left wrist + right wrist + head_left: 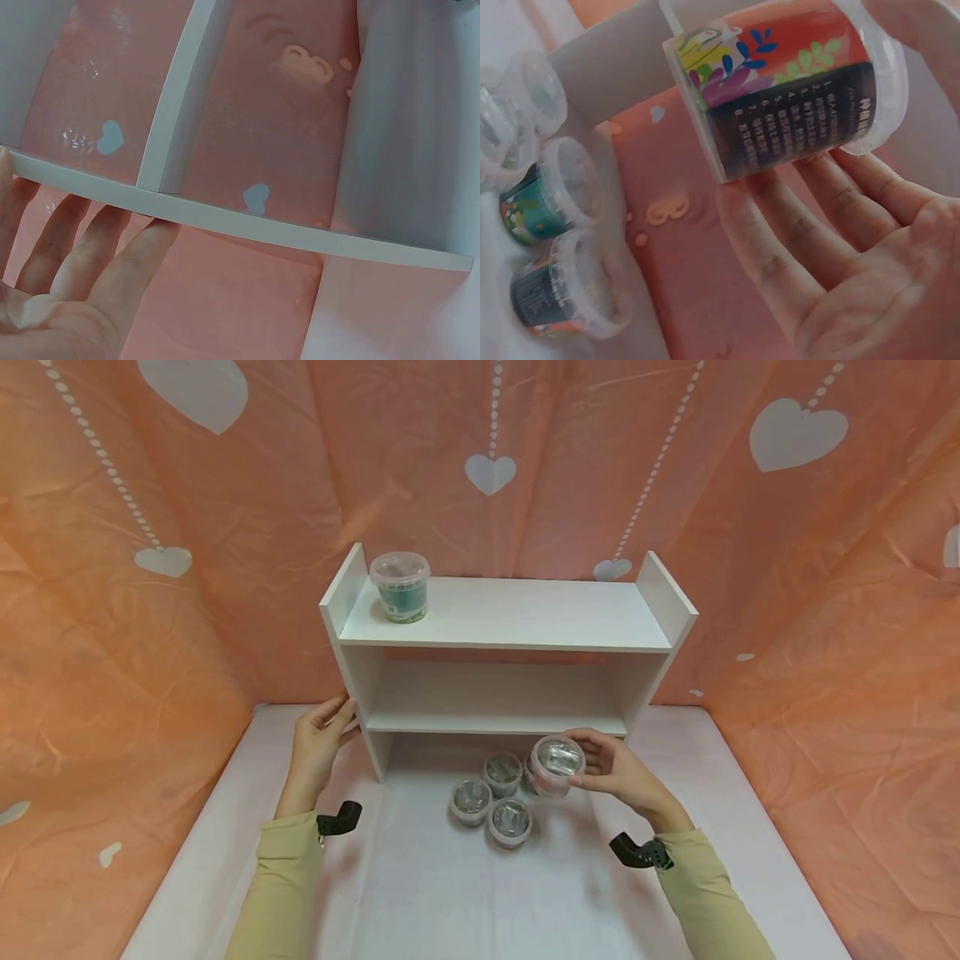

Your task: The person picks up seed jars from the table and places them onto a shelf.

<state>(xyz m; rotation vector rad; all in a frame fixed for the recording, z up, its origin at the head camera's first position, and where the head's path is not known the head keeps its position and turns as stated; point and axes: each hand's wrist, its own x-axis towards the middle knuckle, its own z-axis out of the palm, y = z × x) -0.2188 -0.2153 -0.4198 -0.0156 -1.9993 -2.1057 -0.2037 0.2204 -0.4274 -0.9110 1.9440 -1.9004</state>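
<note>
My right hand (618,777) holds a small clear-lidded plastic tub (558,758) above the table, thumb on one side and fingers on the other. The right wrist view shows its printed red and black label (795,82). Just left of it, several similar tubs (510,820) stand clustered in front of the white shelf unit (502,689); one is partly hidden behind the held tub. My left hand (315,747) touches the outside of the shelf's left side panel, its fingers (94,259) extended against the panel in the left wrist view.
On the left end of the top shelf (525,610) stands a tub with a green label (401,589). A white cloth (450,893) covers the table. Orange sheets with white hearts (490,475) hang behind and at both sides.
</note>
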